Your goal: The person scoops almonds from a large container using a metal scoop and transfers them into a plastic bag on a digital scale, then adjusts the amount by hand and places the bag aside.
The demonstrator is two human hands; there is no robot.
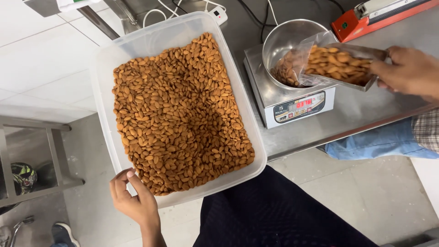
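My left hand [135, 199] grips the near left corner of a large clear plastic tub [103, 68] holding a bed of almonds [178, 114]. My right hand is out of view. At the upper right, another person's hand [409, 71] holds a metal scoop [352, 66] heaped with almonds. It is tilted into the mouth of a clear plastic bag [297, 61]. The bag lies in a steel bowl [283, 36] on a small digital scale [297, 107], with almonds inside it.
The tub and scale rest on a steel table [366, 110], with the tub overhanging its near edge. A red bag sealer [379, 16] and cables lie at the back. The other person's jeans and checked shirt [388, 139] are at the right, and a metal frame [50, 155] at the left.
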